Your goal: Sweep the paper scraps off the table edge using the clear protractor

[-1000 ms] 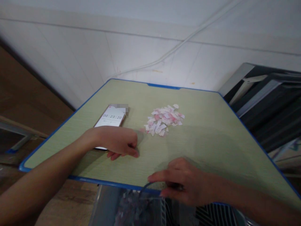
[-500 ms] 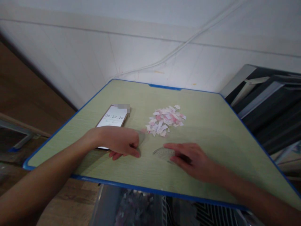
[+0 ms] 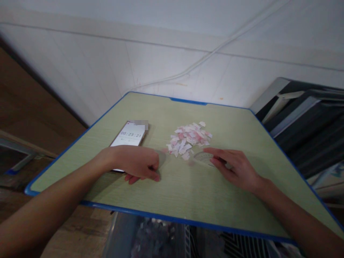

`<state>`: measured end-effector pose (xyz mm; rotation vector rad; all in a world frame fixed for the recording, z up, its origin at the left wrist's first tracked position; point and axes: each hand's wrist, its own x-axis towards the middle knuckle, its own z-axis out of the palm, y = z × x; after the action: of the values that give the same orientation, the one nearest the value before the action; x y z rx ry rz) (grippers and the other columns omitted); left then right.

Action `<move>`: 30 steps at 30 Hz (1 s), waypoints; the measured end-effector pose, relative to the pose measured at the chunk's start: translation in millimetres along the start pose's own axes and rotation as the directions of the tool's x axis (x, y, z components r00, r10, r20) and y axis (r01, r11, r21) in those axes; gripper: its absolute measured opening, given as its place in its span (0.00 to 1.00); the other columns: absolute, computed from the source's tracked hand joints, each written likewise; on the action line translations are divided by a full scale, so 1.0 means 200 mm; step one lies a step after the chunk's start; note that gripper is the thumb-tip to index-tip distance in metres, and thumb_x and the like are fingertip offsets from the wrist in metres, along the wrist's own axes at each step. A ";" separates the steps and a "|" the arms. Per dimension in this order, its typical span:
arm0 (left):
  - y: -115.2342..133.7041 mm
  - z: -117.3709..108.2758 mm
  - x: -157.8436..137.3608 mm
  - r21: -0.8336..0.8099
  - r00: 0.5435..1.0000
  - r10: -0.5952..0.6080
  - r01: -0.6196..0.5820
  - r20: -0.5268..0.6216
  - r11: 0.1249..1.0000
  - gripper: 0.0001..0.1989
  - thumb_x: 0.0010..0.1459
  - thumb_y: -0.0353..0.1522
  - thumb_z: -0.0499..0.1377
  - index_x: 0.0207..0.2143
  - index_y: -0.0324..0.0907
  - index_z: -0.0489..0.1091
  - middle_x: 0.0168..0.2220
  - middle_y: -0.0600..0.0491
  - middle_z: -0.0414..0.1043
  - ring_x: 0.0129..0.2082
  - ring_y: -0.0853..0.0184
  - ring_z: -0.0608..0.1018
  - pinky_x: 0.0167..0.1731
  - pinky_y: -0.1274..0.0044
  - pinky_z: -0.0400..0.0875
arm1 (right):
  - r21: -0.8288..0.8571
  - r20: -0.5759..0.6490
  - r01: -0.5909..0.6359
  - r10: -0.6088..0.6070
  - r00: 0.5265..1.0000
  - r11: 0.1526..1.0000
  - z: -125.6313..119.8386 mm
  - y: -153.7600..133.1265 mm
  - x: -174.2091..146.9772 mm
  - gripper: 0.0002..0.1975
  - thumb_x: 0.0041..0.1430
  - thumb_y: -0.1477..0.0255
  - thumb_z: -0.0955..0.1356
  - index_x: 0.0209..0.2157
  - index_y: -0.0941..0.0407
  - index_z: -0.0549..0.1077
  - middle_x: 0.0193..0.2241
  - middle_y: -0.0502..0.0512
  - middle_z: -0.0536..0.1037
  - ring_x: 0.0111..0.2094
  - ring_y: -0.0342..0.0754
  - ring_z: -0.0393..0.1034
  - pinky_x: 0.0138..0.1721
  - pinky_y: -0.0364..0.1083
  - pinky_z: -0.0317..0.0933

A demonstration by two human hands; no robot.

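Observation:
A clear half-round protractor (image 3: 202, 157) is pinched between the thumb and fingers of my right hand (image 3: 235, 167). Its curved edge points left, close to the near right side of a pile of torn paper scraps (image 3: 188, 138), white and pink. My left hand (image 3: 139, 163) rests on the table, fingers curled in, left of the pile. A faint greyish rounded shape shows beside its knuckles; whether this is a held item or a shadow is unclear. Under the left wrist lies a phone (image 3: 128, 135) with a running timer on its screen, its lower part covered.
The pale green table (image 3: 150, 107) has a blue rim and stands against a white wall. Dark folded panels (image 3: 303, 114) lean at the right. Below the front edge is a translucent bin (image 3: 120, 233) of scraps. A brown wooden panel (image 3: 32, 93) is at the left.
My right hand has moved away from me and to the right with the protractor, from in front of the pile to its near right edge. My left hand stays put.

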<state>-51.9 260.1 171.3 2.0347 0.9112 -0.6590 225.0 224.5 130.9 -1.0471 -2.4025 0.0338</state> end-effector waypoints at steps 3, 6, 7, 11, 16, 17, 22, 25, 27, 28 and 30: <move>0.00 0.00 0.00 0.004 1.000 0.016 -0.016 -0.003 1.000 0.22 0.58 0.35 0.50 0.12 0.42 0.57 0.10 0.57 0.62 0.11 0.73 0.67 0.13 0.81 0.61 | -0.039 -0.051 -0.008 0.006 0.999 0.999 0.00 0.01 0.00 0.14 0.61 0.75 0.61 0.45 0.59 0.73 0.37 0.58 0.81 0.27 0.45 0.75 0.28 0.43 0.68; -0.01 0.00 0.00 0.008 1.000 0.018 -0.018 -0.008 1.000 0.21 0.58 0.35 0.50 0.12 0.42 0.58 0.10 0.57 0.62 0.11 0.73 0.67 0.13 0.82 0.61 | -0.026 -0.036 0.016 -0.017 0.999 1.000 0.00 0.01 0.00 0.13 0.60 0.76 0.61 0.44 0.59 0.73 0.35 0.57 0.81 0.23 0.44 0.74 0.25 0.42 0.66; -0.01 0.00 0.00 0.008 1.000 0.015 -0.015 -0.011 1.000 0.21 0.58 0.35 0.50 0.12 0.42 0.58 0.10 0.57 0.62 0.11 0.73 0.67 0.13 0.82 0.61 | -0.010 -0.037 0.026 -0.026 0.999 1.000 -0.01 0.00 0.00 0.13 0.60 0.76 0.61 0.44 0.59 0.73 0.34 0.57 0.81 0.22 0.43 0.72 0.23 0.42 0.65; 0.00 0.00 0.00 0.011 1.000 0.009 -0.009 -0.010 1.000 0.21 0.58 0.35 0.50 0.12 0.42 0.58 0.10 0.58 0.62 0.10 0.73 0.66 0.13 0.82 0.60 | 0.014 -0.080 0.040 -0.039 0.996 0.999 -0.02 0.00 -0.01 0.12 0.60 0.76 0.62 0.43 0.60 0.73 0.32 0.57 0.81 0.20 0.41 0.70 0.22 0.41 0.62; 0.01 0.00 0.00 0.006 1.000 -0.012 0.012 -0.002 1.000 0.21 0.58 0.34 0.50 0.12 0.42 0.57 0.09 0.58 0.61 0.10 0.74 0.66 0.12 0.82 0.60 | 0.048 -0.012 0.101 -0.101 0.995 0.994 0.00 -0.02 -0.02 0.12 0.61 0.76 0.61 0.43 0.61 0.72 0.24 0.52 0.79 0.18 0.40 0.67 0.22 0.40 0.60; 0.01 0.00 0.00 0.002 1.000 -0.012 0.012 -0.003 1.000 0.21 0.58 0.34 0.50 0.12 0.42 0.57 0.09 0.58 0.61 0.10 0.73 0.66 0.12 0.82 0.60 | 0.059 0.000 0.111 -0.111 0.994 0.992 0.01 -0.04 -0.02 0.12 0.61 0.76 0.61 0.43 0.61 0.72 0.23 0.52 0.78 0.19 0.40 0.67 0.23 0.40 0.60; 0.00 0.00 0.00 -0.033 1.000 -0.006 0.006 0.006 0.999 0.20 0.58 0.34 0.50 0.13 0.42 0.57 0.09 0.58 0.61 0.10 0.73 0.66 0.12 0.82 0.61 | 0.077 0.088 0.166 -0.172 0.981 0.983 0.06 -0.17 -0.03 0.14 0.65 0.73 0.58 0.47 0.58 0.71 0.24 0.50 0.78 0.23 0.42 0.70 0.27 0.42 0.60; 0.00 0.00 0.00 -0.042 1.000 -0.026 0.027 0.014 0.999 0.20 0.58 0.33 0.50 0.13 0.42 0.57 0.09 0.58 0.61 0.10 0.72 0.66 0.12 0.82 0.60 | 0.074 0.074 0.177 -0.182 0.980 0.981 0.08 -0.19 -0.04 0.15 0.66 0.71 0.57 0.48 0.56 0.70 0.24 0.50 0.78 0.23 0.42 0.70 0.28 0.42 0.61; 0.00 0.00 0.00 -0.036 1.000 -0.022 0.023 0.010 0.999 0.20 0.58 0.34 0.50 0.13 0.43 0.57 0.09 0.58 0.61 0.10 0.72 0.66 0.12 0.81 0.60 | 0.064 0.008 0.110 -0.111 0.994 0.992 0.08 -0.16 -0.04 0.14 0.65 0.72 0.58 0.47 0.57 0.71 0.27 0.51 0.79 0.24 0.41 0.71 0.28 0.41 0.61; 0.00 0.00 0.00 -0.033 1.000 -0.015 0.016 0.007 0.999 0.20 0.58 0.35 0.50 0.13 0.43 0.57 0.09 0.58 0.61 0.10 0.72 0.66 0.13 0.81 0.60 | 0.061 -0.025 0.065 -0.064 0.998 0.996 0.09 -0.14 -0.03 0.14 0.65 0.72 0.58 0.47 0.58 0.71 0.28 0.52 0.80 0.23 0.41 0.70 0.27 0.40 0.61; 0.00 0.00 0.00 -0.028 1.000 -0.006 0.006 0.004 1.000 0.20 0.58 0.35 0.50 0.13 0.43 0.57 0.09 0.58 0.61 0.11 0.72 0.67 0.13 0.81 0.60 | 0.058 -0.065 0.007 -0.003 0.998 0.998 0.09 -0.10 -0.03 0.14 0.63 0.74 0.59 0.46 0.60 0.71 0.27 0.53 0.80 0.20 0.40 0.68 0.23 0.40 0.60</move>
<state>-52.3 260.0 170.7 2.0059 0.9200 -0.6503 206.7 208.6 117.7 -1.0007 -2.3319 0.0669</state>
